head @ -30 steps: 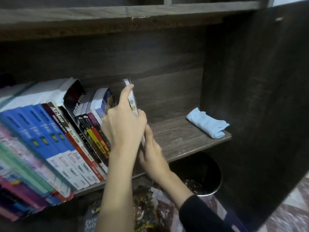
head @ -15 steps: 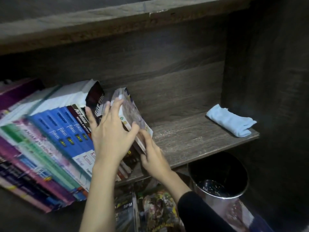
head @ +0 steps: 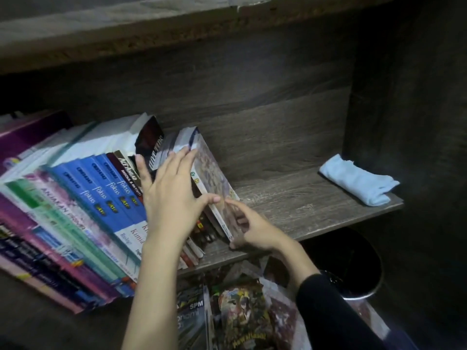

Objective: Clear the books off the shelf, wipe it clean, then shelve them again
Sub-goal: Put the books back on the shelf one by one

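A row of books point(head: 101, 198) leans to the left on the dark wooden shelf point(head: 303, 205); several have blue spines. The rightmost one is a thin book with a pictured cover point(head: 213, 178), tilted against the others. My left hand point(head: 169, 198) lies flat on the spines with its fingers spread, fingertips at this book's top and thumb on its cover. My right hand point(head: 255, 228) grips the book's lower end at the shelf's front edge. A folded light blue cloth point(head: 358, 183) lies at the right end of the shelf.
The shelf's upright side panel point(head: 409, 122) closes the right side, and another board point(head: 151, 29) hangs low overhead. A round black bin point(head: 353, 261) stands under the shelf at the right. More books and comics point(head: 240, 311) lie below the shelf's front edge.
The thin book has gone from upright to leaning left against the row. My left hand has opened and spread over the spines. The view has shifted left and closer.
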Motion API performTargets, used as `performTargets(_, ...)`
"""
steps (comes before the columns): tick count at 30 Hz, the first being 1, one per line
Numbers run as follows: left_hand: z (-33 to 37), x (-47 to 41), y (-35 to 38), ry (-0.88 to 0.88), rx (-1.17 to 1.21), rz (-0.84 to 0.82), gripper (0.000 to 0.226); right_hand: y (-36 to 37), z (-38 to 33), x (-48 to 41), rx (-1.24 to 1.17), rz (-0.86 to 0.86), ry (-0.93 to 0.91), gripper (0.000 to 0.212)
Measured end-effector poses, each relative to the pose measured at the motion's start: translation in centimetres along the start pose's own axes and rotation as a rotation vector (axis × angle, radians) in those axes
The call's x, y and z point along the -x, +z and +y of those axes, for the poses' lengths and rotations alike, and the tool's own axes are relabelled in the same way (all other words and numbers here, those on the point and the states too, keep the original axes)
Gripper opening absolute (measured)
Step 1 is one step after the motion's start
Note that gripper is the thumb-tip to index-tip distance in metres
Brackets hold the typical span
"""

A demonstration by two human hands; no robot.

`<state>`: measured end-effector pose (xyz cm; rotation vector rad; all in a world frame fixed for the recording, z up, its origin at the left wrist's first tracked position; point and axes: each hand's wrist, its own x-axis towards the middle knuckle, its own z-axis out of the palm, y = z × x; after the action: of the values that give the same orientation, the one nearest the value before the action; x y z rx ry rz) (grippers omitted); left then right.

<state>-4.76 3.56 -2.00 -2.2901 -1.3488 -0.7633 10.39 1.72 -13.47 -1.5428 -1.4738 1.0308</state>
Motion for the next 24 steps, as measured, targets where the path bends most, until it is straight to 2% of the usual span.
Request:
performTargets(14, 0.5, -0.5, 1.6, -0.113, -0.044, 0.094, 0.078, 0.5, 0.9, -3.3, -0.001, 0.068, 0.022, 0.101)
performTargets(20, 0.4, -0.5, 1.8, -0.112, -0.056, 0.119, 0.076, -0.2, 1.7, -4.4, 0.026, 0.039, 0.019, 0.100)
performTargets(24, 0.5, -0.4, 1.7, -0.090, -0.047, 0.137, 0.085, 0.6, 2.1, -5.1, -0.073, -0.009, 0.011, 0.106)
